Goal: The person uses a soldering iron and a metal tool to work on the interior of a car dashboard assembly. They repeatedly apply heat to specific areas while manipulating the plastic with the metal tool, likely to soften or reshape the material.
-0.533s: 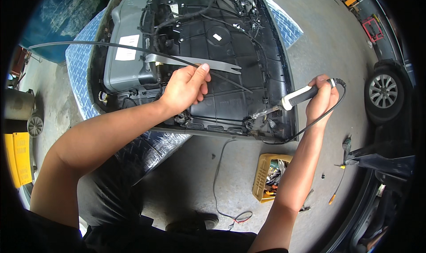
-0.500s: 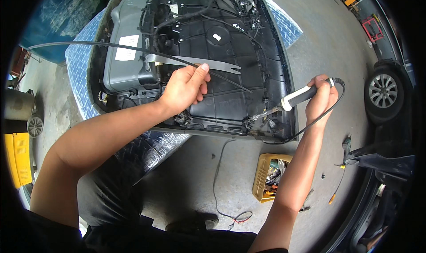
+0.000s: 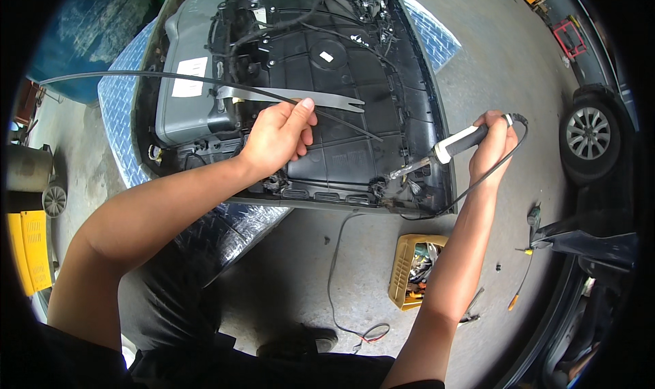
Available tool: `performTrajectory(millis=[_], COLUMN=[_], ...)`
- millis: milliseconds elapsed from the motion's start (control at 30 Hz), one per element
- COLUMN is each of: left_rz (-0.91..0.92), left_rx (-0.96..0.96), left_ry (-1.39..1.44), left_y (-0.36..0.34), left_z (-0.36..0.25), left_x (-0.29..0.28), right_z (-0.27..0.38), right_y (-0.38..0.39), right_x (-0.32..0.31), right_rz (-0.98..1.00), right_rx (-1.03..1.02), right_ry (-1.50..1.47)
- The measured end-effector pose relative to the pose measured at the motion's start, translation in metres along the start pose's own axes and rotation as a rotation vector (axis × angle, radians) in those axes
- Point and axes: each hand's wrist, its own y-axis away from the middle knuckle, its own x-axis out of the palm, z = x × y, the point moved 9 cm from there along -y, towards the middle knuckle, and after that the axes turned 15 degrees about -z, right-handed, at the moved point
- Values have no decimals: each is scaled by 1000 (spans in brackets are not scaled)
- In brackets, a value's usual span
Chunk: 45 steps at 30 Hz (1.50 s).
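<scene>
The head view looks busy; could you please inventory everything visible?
panel: 1, black and grey, upper centre
patterned covering: 1, blue-silver, under the panel
forked strip: 1, silver, on the panel
thin rod: 1, black, across the panel
corded tool: 1, black-and-white, panel's lower right corner
crate: 1, yellow, floor
small items: uncountable, mixed, in the crate
lead: 1, dark, left of the crate
slim tool: 1, orange-handled, floor at right
wheel: 1, black and silver, right
frame: 1, red, upper right
container: 1, blue, upper left
slatted piece: 1, yellow, left edge
left hand: 1, bare, holding the thin rod
right hand: 1, bare, holding the corded tool
</scene>
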Motion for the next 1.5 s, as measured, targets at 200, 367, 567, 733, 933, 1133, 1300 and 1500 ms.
performTrajectory(millis=[200, 367, 567, 733, 933, 1133, 1300, 1500], left_rz=[-7, -8, 1, -5, -7, -13, -5, -8], left_rx=[9, 2, 1, -4, 12, 14, 25, 30], left_ry=[2, 20, 33, 10, 8, 11, 14, 19], left_y=[0, 0, -1, -1, -2, -2, -2, -2], left_z=[-2, -1, 1, 1, 1, 2, 2, 2], left_x=[0, -1, 1, 1, 2, 1, 2, 2], right_z=[-16, -16, -22, -29, -36, -43, -44, -42], right_y=[-3, -4, -3, -7, -6, -9, -9, -8], right_x=[3, 6, 7, 5, 2, -1, -3, -4], right_rz=[-2, 26, 28, 31, -23, -30, -39, -39], right_rx=[68, 57, 128, 137, 233, 243, 237, 226], right_ry=[-51, -27, -49, -31, 42, 71, 88, 88])
